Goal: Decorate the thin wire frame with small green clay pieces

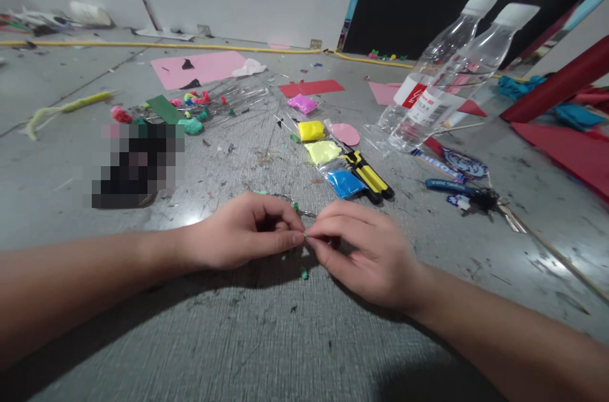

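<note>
Working low over the grey bench (285, 338), both forearms rest flat. Two clear bottles (442, 78) lie upper right, clay packets (323, 151) and yellow-handled pliers (371, 177) sit just beyond the hands. Left hand (238, 234) and right hand (366, 250) meet fingertip to fingertip, each pinched closed on a thin wire (297, 208) with green clay bits. Best done with small, steady pinches, wrists braced on the bench. Wire's end is hidden between the fingers, possibly bent; a blurred patch covers something at left.
</note>
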{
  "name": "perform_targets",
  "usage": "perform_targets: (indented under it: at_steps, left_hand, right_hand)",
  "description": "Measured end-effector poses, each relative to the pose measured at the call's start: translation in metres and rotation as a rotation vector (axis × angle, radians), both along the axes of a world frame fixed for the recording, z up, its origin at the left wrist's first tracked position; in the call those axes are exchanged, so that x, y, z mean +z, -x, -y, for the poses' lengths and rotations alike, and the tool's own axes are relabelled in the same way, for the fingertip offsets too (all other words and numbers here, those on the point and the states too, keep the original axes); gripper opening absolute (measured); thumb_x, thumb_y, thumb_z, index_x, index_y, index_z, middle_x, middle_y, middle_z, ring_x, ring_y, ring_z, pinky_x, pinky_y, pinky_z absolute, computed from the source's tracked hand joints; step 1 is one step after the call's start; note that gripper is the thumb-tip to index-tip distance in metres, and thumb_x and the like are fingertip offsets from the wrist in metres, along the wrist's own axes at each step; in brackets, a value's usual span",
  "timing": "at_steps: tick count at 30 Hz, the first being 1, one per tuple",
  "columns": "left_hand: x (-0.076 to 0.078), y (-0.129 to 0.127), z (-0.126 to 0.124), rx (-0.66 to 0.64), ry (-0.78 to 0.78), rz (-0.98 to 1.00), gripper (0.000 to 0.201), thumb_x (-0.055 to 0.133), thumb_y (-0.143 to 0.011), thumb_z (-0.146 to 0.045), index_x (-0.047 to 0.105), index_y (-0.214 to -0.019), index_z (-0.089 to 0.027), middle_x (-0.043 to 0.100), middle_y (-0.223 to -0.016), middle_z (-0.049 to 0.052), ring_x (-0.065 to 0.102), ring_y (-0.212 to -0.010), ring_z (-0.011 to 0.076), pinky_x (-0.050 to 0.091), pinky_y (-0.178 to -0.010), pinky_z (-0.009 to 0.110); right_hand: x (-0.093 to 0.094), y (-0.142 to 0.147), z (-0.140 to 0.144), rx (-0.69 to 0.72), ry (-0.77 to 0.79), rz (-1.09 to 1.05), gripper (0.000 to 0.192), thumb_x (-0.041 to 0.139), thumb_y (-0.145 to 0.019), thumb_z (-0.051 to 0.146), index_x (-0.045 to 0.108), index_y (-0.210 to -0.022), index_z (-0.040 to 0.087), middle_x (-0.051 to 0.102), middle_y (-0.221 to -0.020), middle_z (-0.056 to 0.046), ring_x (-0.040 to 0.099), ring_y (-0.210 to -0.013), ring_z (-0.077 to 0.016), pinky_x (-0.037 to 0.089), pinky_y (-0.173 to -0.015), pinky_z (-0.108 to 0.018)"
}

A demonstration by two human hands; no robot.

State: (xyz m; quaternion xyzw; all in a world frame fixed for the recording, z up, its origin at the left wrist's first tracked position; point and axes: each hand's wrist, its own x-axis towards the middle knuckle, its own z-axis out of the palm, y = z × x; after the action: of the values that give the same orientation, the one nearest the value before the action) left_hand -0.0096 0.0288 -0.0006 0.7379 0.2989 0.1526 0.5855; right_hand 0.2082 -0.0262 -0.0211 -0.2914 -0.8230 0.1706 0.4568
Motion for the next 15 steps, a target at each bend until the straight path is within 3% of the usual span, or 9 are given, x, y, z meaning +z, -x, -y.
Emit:
perform_targets:
  at_steps: [5, 8, 11, 15]
  left_hand:
    - [0.0021, -0.0005, 0.0006, 0.034, 0.017, 0.019, 0.017, 0.069, -0.089, -0.030, 0.068, -0.085, -0.014, 0.058, -0.068, -0.003, 0.048, -0.061, 0.0085, 0.039, -0.055, 0.019]
    - [0.0029, -0.0001, 0.0003, 0.042, 0.015, 0.038, 0.016, 0.066, -0.091, -0.029, 0.067, -0.087, -0.013, 0.060, -0.069, -0.003, 0.050, -0.062, 0.0085, 0.040, -0.056, 0.019]
    - [0.0035, 0.0009, 0.0005, -0.009, -0.054, 0.025, 0.015, 0.065, -0.092, -0.028, 0.068, -0.087, -0.013, 0.061, -0.070, -0.002, 0.052, -0.062, 0.0095, 0.043, -0.057, 0.020]
    - [0.0039, 0.0021, 0.0043, -0.198, -0.254, 0.021, 0.014, 0.066, -0.092, -0.025, 0.071, -0.086, -0.015, 0.057, -0.061, -0.003, 0.051, -0.055, 0.0094, 0.043, -0.055, 0.021]
  right_hand:
    - [0.0002, -0.0024, 0.0018, -0.203, 0.281, -0.208, 0.011, 0.060, -0.096, 0.017, 0.061, -0.087, 0.021, 0.063, -0.075, 0.001, 0.061, -0.066, -0.0127, 0.051, -0.058, -0.026]
    - [-0.0026, -0.0037, 0.0007, -0.220, 0.377, -0.306, 0.009, 0.058, -0.101, 0.025, 0.060, -0.092, 0.021, 0.061, -0.074, 0.002, 0.058, -0.060, -0.0117, 0.048, -0.052, -0.025]
    - [-0.0034, -0.0032, -0.0012, -0.186, 0.317, -0.195, 0.012, 0.056, -0.102, 0.023, 0.060, -0.091, 0.021, 0.062, -0.076, 0.001, 0.059, -0.065, -0.0122, 0.049, -0.058, -0.026]
    - [-0.0024, -0.0007, -0.0048, -0.118, 0.099, -0.009, 0.010, 0.060, -0.096, 0.013, 0.063, -0.090, 0.021, 0.064, -0.080, -0.001, 0.060, -0.073, -0.0139, 0.050, -0.064, -0.028]
